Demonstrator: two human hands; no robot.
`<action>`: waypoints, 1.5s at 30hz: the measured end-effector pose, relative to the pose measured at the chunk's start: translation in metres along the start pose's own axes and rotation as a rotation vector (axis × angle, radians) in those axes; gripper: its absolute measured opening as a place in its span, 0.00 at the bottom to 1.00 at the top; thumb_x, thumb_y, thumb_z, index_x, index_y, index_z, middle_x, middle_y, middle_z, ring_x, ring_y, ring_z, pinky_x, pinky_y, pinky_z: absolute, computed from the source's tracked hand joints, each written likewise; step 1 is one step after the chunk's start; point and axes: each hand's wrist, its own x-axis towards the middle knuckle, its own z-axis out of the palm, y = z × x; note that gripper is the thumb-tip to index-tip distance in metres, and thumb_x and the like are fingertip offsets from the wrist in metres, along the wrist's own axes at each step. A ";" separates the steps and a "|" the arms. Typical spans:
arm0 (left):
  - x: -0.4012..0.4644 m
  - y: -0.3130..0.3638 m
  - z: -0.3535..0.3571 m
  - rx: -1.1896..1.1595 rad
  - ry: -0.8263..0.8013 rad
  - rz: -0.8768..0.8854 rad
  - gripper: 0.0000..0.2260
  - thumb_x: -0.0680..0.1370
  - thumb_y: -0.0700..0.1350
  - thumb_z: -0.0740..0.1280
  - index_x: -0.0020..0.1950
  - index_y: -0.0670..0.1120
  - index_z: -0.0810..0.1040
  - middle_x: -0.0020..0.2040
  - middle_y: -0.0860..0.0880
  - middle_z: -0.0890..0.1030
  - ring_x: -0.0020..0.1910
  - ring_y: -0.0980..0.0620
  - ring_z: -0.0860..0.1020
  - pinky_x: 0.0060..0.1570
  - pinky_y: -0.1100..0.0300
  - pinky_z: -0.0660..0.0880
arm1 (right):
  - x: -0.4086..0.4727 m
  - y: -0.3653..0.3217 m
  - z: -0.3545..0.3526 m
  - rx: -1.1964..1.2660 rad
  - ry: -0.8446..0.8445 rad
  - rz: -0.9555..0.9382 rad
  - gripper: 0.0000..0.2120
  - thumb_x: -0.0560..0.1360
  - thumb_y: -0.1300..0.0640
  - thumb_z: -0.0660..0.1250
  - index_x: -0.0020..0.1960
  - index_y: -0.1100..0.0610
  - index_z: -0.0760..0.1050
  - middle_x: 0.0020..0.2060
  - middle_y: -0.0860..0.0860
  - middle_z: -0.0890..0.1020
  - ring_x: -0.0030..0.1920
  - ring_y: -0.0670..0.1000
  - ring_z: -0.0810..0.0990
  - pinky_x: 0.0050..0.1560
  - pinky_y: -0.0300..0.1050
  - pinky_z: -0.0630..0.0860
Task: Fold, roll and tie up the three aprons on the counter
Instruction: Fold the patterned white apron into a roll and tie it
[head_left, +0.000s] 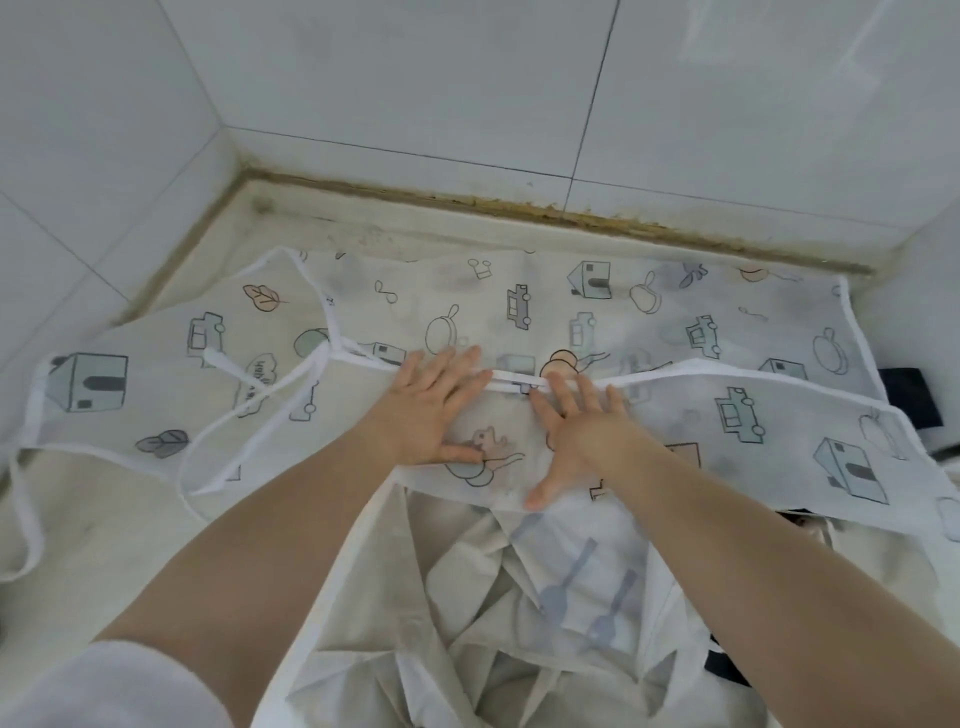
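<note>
I had both palms flat on the printed apron (597, 332), left hand (431, 410) and right hand (587, 436) side by side, fingers spread, gripping nothing. Its long axis ran left to right under them, folded white edge (701, 371) at my fingertips, equally near either hand.

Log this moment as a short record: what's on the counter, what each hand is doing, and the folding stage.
surface: counter in a tiled corner
top item: printed apron, spread flat, folded edge across the middle
left hand: flat, pressing the apron
right hand: flat, pressing beside it
ties: loose, at left
underneath: crumpled apron, nearer the person
stage: folding, not yet rolled
</note>
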 end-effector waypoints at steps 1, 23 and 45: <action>-0.008 -0.005 0.001 -0.029 -0.011 0.043 0.47 0.65 0.76 0.35 0.77 0.49 0.44 0.76 0.48 0.37 0.76 0.44 0.42 0.70 0.46 0.34 | -0.001 -0.009 -0.004 0.009 0.031 0.031 0.60 0.62 0.26 0.64 0.76 0.53 0.31 0.74 0.53 0.30 0.74 0.58 0.30 0.72 0.62 0.35; -0.090 -0.099 -0.004 -1.375 -0.001 -0.648 0.10 0.72 0.30 0.63 0.42 0.44 0.79 0.37 0.51 0.80 0.44 0.48 0.75 0.44 0.60 0.70 | 0.024 -0.069 0.004 0.171 0.396 0.063 0.33 0.80 0.43 0.49 0.77 0.58 0.42 0.76 0.49 0.44 0.76 0.53 0.45 0.70 0.57 0.59; -0.045 -0.048 -0.045 0.169 -0.113 -0.488 0.15 0.76 0.42 0.60 0.63 0.43 0.69 0.62 0.43 0.71 0.63 0.43 0.67 0.62 0.50 0.64 | 0.011 -0.057 0.023 0.200 0.283 0.065 0.55 0.63 0.20 0.52 0.75 0.48 0.30 0.74 0.46 0.31 0.76 0.52 0.34 0.74 0.59 0.38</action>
